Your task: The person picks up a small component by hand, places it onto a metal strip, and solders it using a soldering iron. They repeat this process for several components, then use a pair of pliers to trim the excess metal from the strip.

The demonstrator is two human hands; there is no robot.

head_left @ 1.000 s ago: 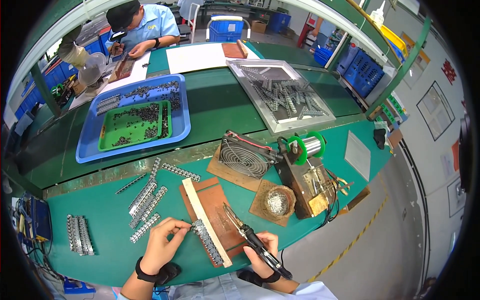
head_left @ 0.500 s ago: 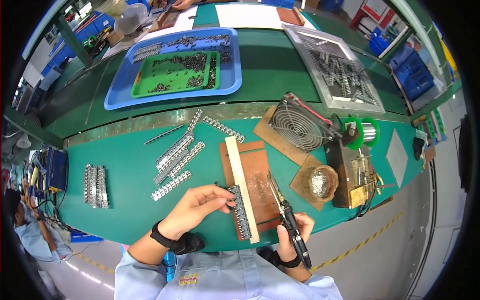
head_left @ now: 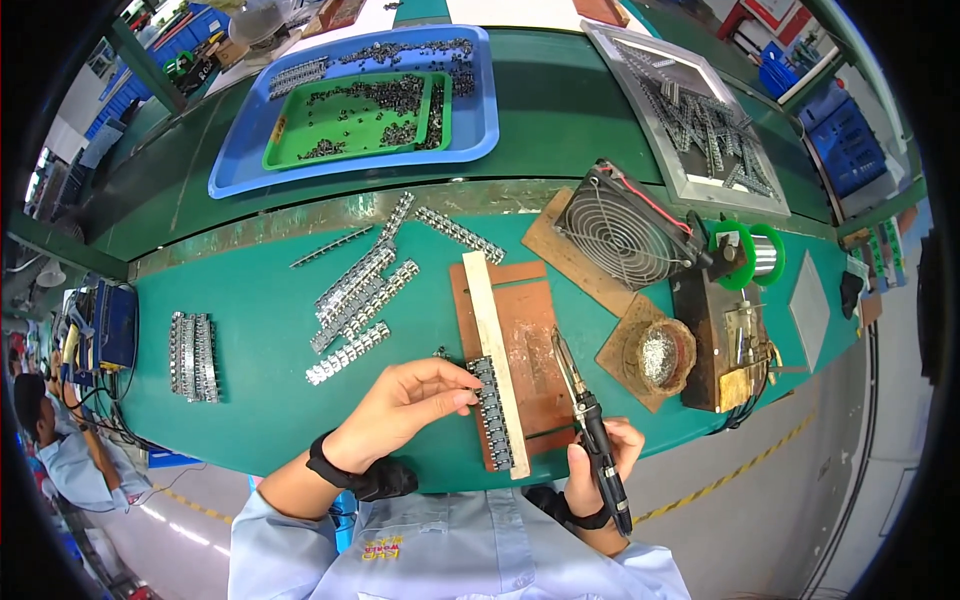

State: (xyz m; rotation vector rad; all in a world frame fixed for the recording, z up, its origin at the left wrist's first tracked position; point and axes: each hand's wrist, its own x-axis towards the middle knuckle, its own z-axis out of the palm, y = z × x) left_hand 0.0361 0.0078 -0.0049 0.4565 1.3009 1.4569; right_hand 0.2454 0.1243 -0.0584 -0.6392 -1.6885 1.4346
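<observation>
My left hand is closed in a pinch at the left edge of a strip of small dark components; what the fingertips hold is too small to make out. That strip lies along a pale wooden bar, which crosses a reddish-brown board. In my right hand is a black-handled soldering iron. Its tip points away from me, above the right part of the board and apart from the strip.
Metallic component strips lie left of the board, with more farther left. A fan, a round bowl and a solder spool stand right. Behind are a blue tray holding a green tray, and a metal-framed tray.
The whole view has shifted slightly, so the bench things sit a little higher and farther right. My left fingertips remain by the strip, and the soldering iron stays in my right hand.
</observation>
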